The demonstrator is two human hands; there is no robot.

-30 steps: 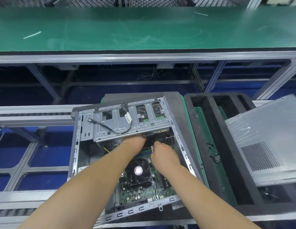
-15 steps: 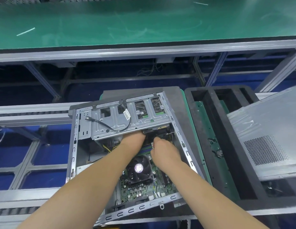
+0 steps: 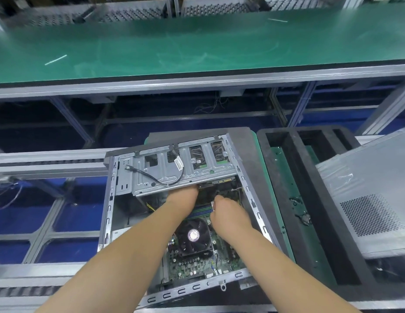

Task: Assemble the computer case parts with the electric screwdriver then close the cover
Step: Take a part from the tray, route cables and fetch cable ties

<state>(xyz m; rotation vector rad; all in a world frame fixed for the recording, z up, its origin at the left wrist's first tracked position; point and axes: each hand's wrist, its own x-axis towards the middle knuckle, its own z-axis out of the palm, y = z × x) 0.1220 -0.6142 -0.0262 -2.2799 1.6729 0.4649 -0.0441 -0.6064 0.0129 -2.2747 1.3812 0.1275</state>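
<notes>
Left hand: the left hand (image 3: 183,196) reaches into the open computer case (image 3: 111,199), its fingers hidden under the edge of the metal drive cage (image 3: 185,170); whether it grasps anything cannot be told.
Right hand: the right hand (image 3: 228,211) sits just beside the left, knuckles up over the motherboard (image 3: 197,265), fingers curled downward out of sight; what they hold, if anything, cannot be told.
Computer case: lies on its side with the cover off, on the near conveyor line, both forearms stretched across its lower rim.
Drive cage: spans the far end of the case, a black cable (image 3: 165,180) looping across its face.
Cooler fan: a black CPU fan (image 3: 193,237) sits on the motherboard between the two forearms.
Cover: a grey side panel (image 3: 366,195) with a perforated vent patch rests tilted at the right, overlapping the black foam tray (image 3: 285,177) that stands beside the case.
Background: a green workbench (image 3: 197,46) runs the full width beyond the case.
</notes>
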